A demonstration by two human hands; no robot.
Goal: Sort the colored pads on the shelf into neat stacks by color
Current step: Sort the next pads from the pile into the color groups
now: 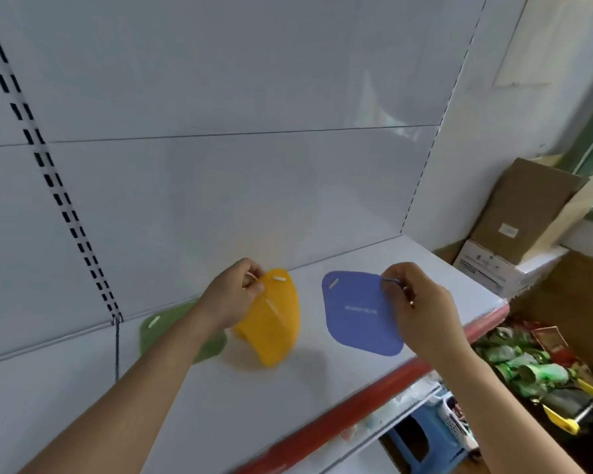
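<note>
On shelf [322, 388]: left hand [235, 295] pinches bent yellow pad [274, 323]; right hand [421, 306] pinches blue pad [360, 313] edge. Pad lettering unreadable.

Left hand [235, 295] pinches bent yellow pad [274, 323]; right hand [421, 309] pinches blue pad [356, 313]; green pad [151, 331] flat on shelf [322, 378].

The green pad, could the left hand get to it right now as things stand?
Probably not freely: the left hand grips the yellow pad. The green pad lies flat right under that forearm, nothing on it, so it looks reachable once the grip lets go.
</note>
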